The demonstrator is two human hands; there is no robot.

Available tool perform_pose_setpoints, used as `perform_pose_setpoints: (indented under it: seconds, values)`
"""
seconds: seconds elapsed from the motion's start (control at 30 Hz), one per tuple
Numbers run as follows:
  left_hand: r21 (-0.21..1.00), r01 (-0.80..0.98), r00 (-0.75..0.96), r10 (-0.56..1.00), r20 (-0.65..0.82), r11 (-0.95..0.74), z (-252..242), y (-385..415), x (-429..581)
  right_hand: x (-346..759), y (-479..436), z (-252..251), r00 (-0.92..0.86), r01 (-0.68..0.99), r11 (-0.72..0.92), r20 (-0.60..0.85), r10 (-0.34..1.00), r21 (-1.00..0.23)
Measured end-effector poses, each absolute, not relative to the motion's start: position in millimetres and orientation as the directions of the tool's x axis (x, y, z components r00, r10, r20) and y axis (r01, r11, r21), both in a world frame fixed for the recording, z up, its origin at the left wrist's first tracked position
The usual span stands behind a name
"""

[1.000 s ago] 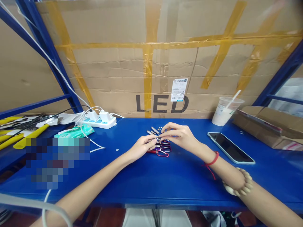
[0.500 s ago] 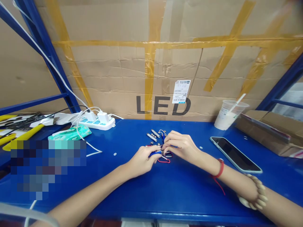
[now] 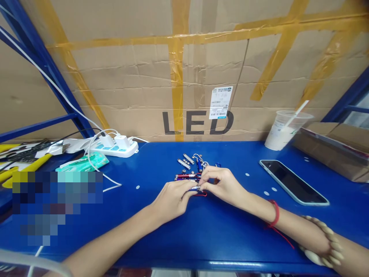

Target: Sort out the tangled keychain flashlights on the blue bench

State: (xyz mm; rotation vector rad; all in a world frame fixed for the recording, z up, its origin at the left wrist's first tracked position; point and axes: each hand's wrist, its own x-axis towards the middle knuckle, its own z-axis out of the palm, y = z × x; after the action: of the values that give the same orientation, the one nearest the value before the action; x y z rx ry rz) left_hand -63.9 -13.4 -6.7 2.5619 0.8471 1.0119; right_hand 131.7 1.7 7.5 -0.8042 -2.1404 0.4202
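Note:
My left hand (image 3: 171,198) is closed around a small blue-and-silver keychain flashlight (image 3: 195,187), mostly covered by my fingers. The thumb and fingertips of my right hand (image 3: 225,186) pinch at its silvery right end; any small part between them is hidden. Just beyond my fingers lies a red keychain flashlight (image 3: 186,176), with a dark purple-blue one (image 3: 181,179) beside it. A blue one (image 3: 199,164) with a metal clip rests farther back. Two silver cylinders (image 3: 183,164) lie to its left, among several small round metal pieces. A red clip (image 3: 203,194) shows below my fingertips.
A phone (image 3: 294,182), a plastic cup with a straw (image 3: 284,132) and an open cardboard box (image 3: 331,154) are at the right. At the left are a power strip (image 3: 127,150), a green packet (image 3: 82,162) and white cables. A large carton (image 3: 138,92) stands behind the blue table (image 3: 230,238).
The camera view has shifted slightly. My right hand has moved lower, to the flashlight's end, uncovering more of the red flashlight behind. The held flashlight now shows more of its silver end.

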Motion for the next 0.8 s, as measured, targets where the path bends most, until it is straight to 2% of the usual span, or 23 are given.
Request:
perform_pose_setpoints:
  seconds: [0.13, 0.27, 0.4, 0.63, 0.7, 0.8]
  values:
    - [0.369, 0.429, 0.621, 0.566, 0.542, -0.824, -8, -9, -66, 133, 4, 7, -0.502, 0.409, 0.743, 0.549, 0.668, -0.53]
    - [0.383, 0.43, 0.611, 0.576, 0.544, -0.818, -4, -5, -66, 135, 9, 10, -0.509, 0.417, 0.748, 0.549, 0.663, -0.517]
    - [0.426, 0.43, 0.56, 0.606, 0.565, -0.796, 1, -2, -65, 137, 12, 15, -0.5, 0.434, 0.743, 0.55, 0.669, -0.509]
    - [0.56, 0.459, 0.535, 0.718, 0.446, -0.69, 9, -3, -65, 138, 10, 19, -0.483, 0.462, 0.756, 0.583, 0.653, -0.464]
    - [0.548, 0.452, 0.547, 0.704, 0.453, -0.704, 7, -4, -65, 137, 8, 18, -0.495, 0.458, 0.772, 0.595, 0.634, -0.442]
    - [0.469, 0.448, 0.569, 0.648, 0.507, -0.761, 3, -6, -65, 136, 5, 14, -0.529, 0.423, 0.805, 0.609, 0.591, -0.415]
